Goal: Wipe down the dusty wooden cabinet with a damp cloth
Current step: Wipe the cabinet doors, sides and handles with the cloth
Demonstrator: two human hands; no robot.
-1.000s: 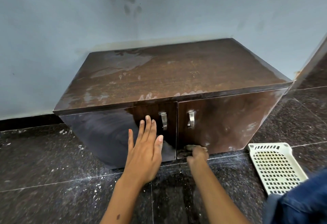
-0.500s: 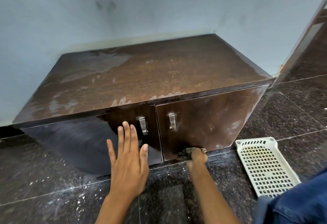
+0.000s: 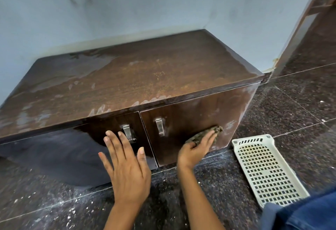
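Brown-grey and crumpled, a damp cleaning cloth (image 3: 206,135) lies pressed against the lower part of the right-hand door (image 3: 192,120) of a low dark-brown wooden cabinet (image 3: 138,80), pinned there by the person's right hand (image 3: 195,149), whose fingers are spread flat over the rag rather than curled around it. The left hand (image 3: 125,164) is open too, palm against the left-hand door (image 3: 72,148) with fingers fanned, the fingertips just beside that door's metal handle (image 3: 128,132); a matching metal handle (image 3: 159,126) on the right door stands between the two hands. Pale dust streaks mark the cabinet's top and the right door's outer edge. The cabinet stands against a pale blue wall (image 3: 163,8) on a dark speckled stone floor (image 3: 300,102). A cream perforated plastic tray (image 3: 261,169) lies on the floor just right of the cabinet, near a fold of blue denim (image 3: 305,213) at the lower right corner.
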